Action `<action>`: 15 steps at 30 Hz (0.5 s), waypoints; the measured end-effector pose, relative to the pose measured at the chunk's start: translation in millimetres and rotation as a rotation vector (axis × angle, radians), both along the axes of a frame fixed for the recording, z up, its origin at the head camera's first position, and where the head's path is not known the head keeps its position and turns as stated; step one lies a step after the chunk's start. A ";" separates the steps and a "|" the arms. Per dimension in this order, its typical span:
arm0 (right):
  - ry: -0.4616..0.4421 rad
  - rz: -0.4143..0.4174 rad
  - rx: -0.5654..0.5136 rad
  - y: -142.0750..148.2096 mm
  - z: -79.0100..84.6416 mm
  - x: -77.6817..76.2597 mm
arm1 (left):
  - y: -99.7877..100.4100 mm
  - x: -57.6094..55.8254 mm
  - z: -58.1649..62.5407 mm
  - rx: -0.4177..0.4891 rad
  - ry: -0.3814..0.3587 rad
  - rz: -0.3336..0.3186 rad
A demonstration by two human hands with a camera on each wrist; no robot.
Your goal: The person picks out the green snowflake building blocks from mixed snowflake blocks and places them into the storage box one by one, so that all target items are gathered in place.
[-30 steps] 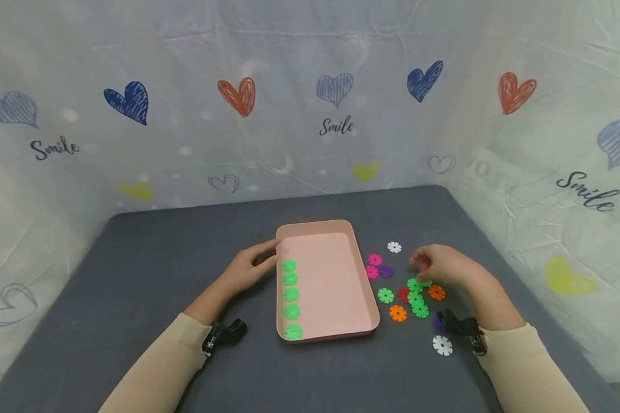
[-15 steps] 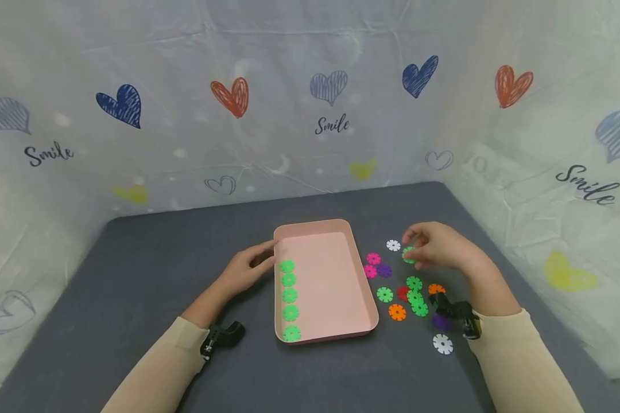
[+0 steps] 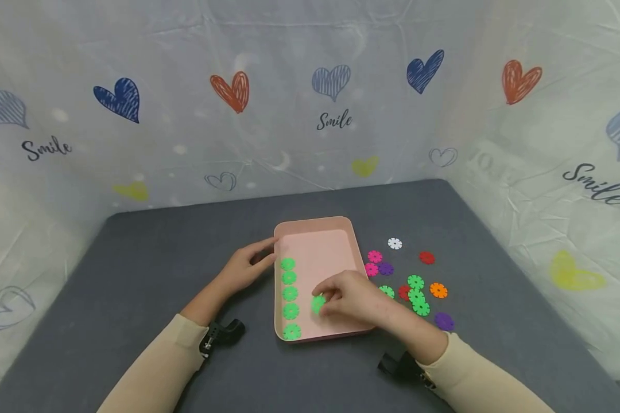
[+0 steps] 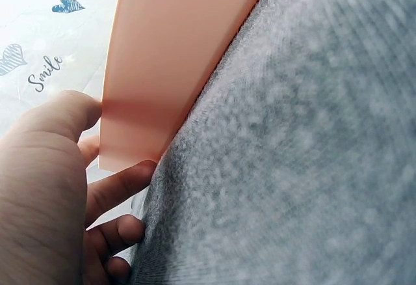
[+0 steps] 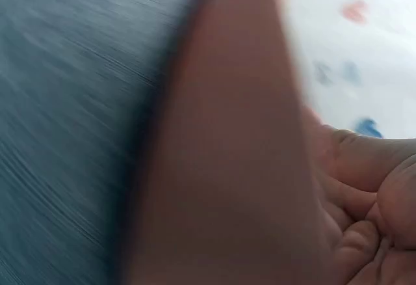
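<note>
Head view: a person's right hand point(image 3: 348, 295) pinches a green disc point(image 3: 317, 304) between thumb and fingers, within the outline of a pink tray point(image 3: 315, 246); whether the disc touches the tray floor cannot be told. The left hand point(image 3: 243, 268), its fingers loosely extended and gripping nothing, rests against the tray's left side; the left wrist view shows fingertips at the outer wall. Five other green discs point(image 3: 290, 293) form a column inside the tray, along its left side. To the right of the tray, on a dark grey table point(image 3: 186, 246), lie a white disc point(image 3: 395, 244), two pink discs point(image 3: 375, 256) beside a purple disc point(image 3: 386, 268), a red disc point(image 3: 426, 257), a clump of green discs point(image 3: 416, 296) next to a second red disc point(image 3: 404, 292), and an orange disc point(image 3: 438, 290). Behind the table, a pale curtain point(image 3: 289, 143) bears printed hearts and the word "Smile". Right wrist view: the tray wall, blurred, stands beside the hand's curled fingers
</note>
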State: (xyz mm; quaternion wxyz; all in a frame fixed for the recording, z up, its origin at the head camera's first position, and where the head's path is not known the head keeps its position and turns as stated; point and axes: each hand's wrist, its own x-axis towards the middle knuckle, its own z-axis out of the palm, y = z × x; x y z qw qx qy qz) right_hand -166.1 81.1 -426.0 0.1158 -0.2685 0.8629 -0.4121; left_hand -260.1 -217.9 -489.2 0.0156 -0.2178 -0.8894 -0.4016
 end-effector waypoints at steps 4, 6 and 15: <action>-0.013 0.025 0.069 -15.3 -18.0 5.5 | -0.3 -0.6 -1.0 -0.003 0.010 -0.010; -0.047 0.037 0.083 -16.8 -22.6 6.5 | -0.8 -0.8 -1.3 -0.004 0.012 -0.016; -0.023 0.092 0.111 -1.9 -8.7 0.2 | -1.6 0.2 -0.2 -0.002 0.016 -0.017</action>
